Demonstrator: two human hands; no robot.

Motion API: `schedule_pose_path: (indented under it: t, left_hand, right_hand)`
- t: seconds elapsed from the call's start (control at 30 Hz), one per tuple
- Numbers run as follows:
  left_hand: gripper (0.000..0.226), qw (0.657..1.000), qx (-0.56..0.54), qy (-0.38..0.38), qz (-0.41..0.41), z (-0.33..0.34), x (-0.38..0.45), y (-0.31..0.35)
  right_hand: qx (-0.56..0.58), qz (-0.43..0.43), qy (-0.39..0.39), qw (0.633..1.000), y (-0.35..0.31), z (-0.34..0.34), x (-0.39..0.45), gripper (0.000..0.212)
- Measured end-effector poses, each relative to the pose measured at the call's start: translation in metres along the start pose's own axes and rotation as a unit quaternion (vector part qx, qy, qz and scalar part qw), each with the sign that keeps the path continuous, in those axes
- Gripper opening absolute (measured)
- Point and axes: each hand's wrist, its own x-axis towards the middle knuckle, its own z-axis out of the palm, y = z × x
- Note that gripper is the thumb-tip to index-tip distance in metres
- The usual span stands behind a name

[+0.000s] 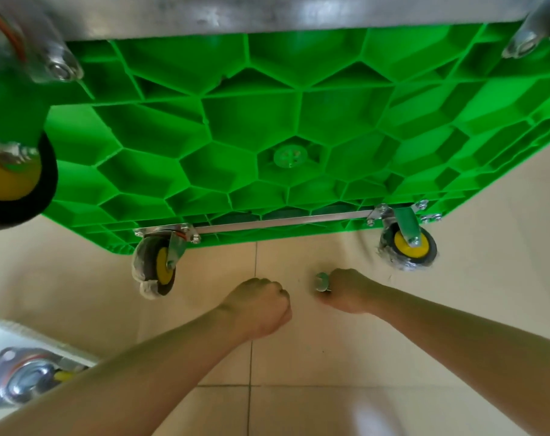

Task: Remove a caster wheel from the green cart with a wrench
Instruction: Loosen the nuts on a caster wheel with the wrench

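The green cart (299,121) stands tipped up, its honeycomb underside facing me. Two yellow-hubbed caster wheels hang at its lower edge: one on the left (159,265), one on the right (410,247), joined by a metal bar (283,223). A third, larger-looking caster (13,171) is close at the upper left. My right hand (349,292) grips a small metal wrench (322,282); only its head shows, just above the floor. My left hand (261,305) is curled into a fist beside it, and nothing shows in it.
Beige floor tiles (330,357) lie under both hands. At the lower left a loose caster with a metal mounting plate (25,377) rests on a white surface. A metal frame (267,11) runs along the cart's top edge.
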Motion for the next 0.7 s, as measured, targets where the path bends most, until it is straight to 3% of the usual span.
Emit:
schedule_pose_path:
  t: [0.2,0.37,0.57,0.7]
  left_hand:
    - [0.025,1.0,0.019,0.008,0.024,0.006,0.005,-0.01]
    - [0.028,0.996,0.034,0.078,0.009,-0.009,-0.006,-0.02]
    - [0.021,0.98,0.084,0.178,-0.015,-0.072,-0.05,-0.016]
    - [0.014,0.956,0.104,0.274,0.006,-0.126,-0.093,-0.021]
  right_hand:
    - [-0.013,0.006,0.045,0.999,0.011,-0.007,0.012,0.042]
    - [0.013,0.017,0.07,0.997,0.003,-0.03,-0.005,0.011]
    - [0.011,-0.034,0.106,0.994,-0.035,-0.067,-0.049,0.033]
    - [0.113,-0.057,0.105,0.986,-0.085,-0.11,-0.091,0.024]
